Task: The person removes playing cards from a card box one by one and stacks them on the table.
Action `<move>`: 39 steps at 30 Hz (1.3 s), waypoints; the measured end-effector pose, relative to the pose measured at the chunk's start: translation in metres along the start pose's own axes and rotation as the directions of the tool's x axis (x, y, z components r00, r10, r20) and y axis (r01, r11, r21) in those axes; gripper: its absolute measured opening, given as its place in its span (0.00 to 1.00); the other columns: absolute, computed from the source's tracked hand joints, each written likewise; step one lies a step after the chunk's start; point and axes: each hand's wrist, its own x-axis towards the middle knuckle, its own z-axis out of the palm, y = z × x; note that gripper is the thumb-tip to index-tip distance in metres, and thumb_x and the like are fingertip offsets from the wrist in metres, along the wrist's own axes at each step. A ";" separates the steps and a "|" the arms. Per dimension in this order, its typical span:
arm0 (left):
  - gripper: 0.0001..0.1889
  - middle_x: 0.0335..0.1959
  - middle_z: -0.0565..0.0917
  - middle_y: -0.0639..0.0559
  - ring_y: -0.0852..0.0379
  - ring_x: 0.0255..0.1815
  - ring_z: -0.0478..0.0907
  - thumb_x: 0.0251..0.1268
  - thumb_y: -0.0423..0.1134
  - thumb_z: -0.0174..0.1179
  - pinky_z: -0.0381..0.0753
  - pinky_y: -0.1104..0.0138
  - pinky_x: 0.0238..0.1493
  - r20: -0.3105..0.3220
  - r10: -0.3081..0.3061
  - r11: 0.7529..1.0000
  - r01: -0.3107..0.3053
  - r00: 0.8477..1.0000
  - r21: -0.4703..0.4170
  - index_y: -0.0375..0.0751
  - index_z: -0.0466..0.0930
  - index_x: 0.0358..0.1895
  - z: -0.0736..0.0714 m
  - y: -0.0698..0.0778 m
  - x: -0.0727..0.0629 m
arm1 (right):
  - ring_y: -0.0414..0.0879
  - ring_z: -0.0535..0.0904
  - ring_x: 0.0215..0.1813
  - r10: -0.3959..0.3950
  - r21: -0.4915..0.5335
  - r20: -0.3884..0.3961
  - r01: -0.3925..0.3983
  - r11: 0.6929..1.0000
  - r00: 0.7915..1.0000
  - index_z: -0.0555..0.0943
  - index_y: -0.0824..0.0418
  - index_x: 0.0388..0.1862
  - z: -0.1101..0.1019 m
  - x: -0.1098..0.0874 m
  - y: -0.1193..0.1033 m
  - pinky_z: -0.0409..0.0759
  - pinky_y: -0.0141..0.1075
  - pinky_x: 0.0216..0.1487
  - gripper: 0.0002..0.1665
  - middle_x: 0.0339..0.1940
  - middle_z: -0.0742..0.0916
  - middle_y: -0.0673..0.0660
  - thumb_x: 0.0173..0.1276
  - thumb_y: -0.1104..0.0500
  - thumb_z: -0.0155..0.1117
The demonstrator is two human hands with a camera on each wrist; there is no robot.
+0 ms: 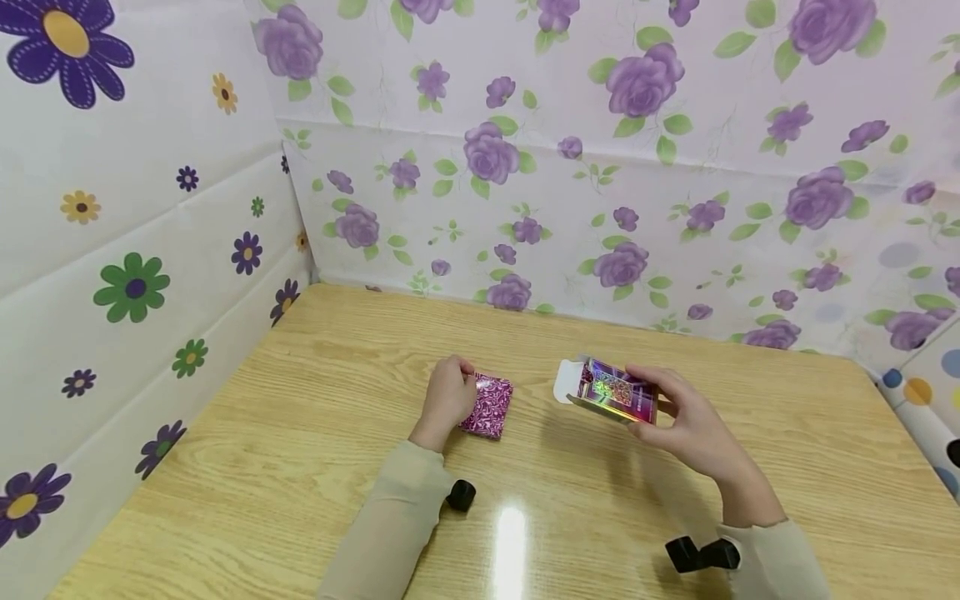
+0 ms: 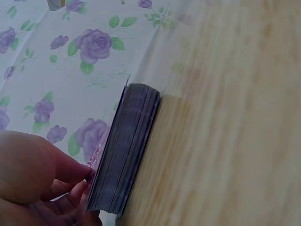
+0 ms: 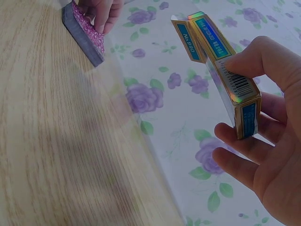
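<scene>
A deck of playing cards (image 1: 491, 407) with a purple-and-white swirled back lies on the wooden table; the left wrist view shows its stacked dark edges (image 2: 124, 148). At its left side my left hand (image 1: 448, 396) pinches the cards, thumb on the patterned back and fingers curled at the edge. To the right, my right hand (image 1: 686, 425) holds a shiny card box (image 1: 618, 392) above the table by its closed end, between thumb and fingers. The box's white end flap (image 1: 568, 381) stands open toward the deck. A barcode (image 3: 237, 84) shows under my right thumb.
The light wooden table (image 1: 337, 358) reaches back to a wall covering (image 1: 450, 208) with purple roses. On the left stands a white covering (image 1: 150, 225) with flowers. Black straps (image 1: 461, 496) sit at both sleeves.
</scene>
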 end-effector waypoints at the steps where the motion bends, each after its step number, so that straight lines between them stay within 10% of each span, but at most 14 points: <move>1: 0.05 0.36 0.76 0.42 0.50 0.35 0.74 0.62 0.27 0.53 0.76 0.62 0.37 0.001 -0.001 1.000 0.001 1.000 0.003 0.31 0.76 0.39 0.000 0.000 0.000 | 0.33 0.70 0.54 -0.001 0.001 -0.001 0.001 1.000 1.000 0.68 0.63 0.67 0.000 0.000 0.000 0.72 0.19 0.53 0.39 0.60 0.75 0.56 0.54 0.71 0.68; 20: 0.09 0.38 0.78 0.41 0.49 0.38 0.75 0.65 0.31 0.53 0.78 0.60 0.40 0.029 -0.067 0.998 0.068 0.997 -0.014 0.30 0.77 0.45 0.000 0.000 -0.001 | 0.33 0.70 0.53 0.005 -0.005 0.021 -0.005 1.000 1.000 0.68 0.59 0.67 0.002 0.000 0.003 0.74 0.21 0.53 0.39 0.60 0.75 0.57 0.56 0.69 0.68; 39: 0.14 0.47 0.81 0.41 0.46 0.46 0.78 0.64 0.36 0.55 0.79 0.57 0.46 0.040 -0.005 0.998 0.007 0.999 -0.055 0.33 0.78 0.50 -0.012 0.008 -0.003 | 0.32 0.70 0.54 0.016 -0.012 0.029 -0.015 1.000 0.999 0.68 0.57 0.67 0.000 0.000 0.002 0.73 0.20 0.53 0.39 0.61 0.74 0.55 0.57 0.68 0.68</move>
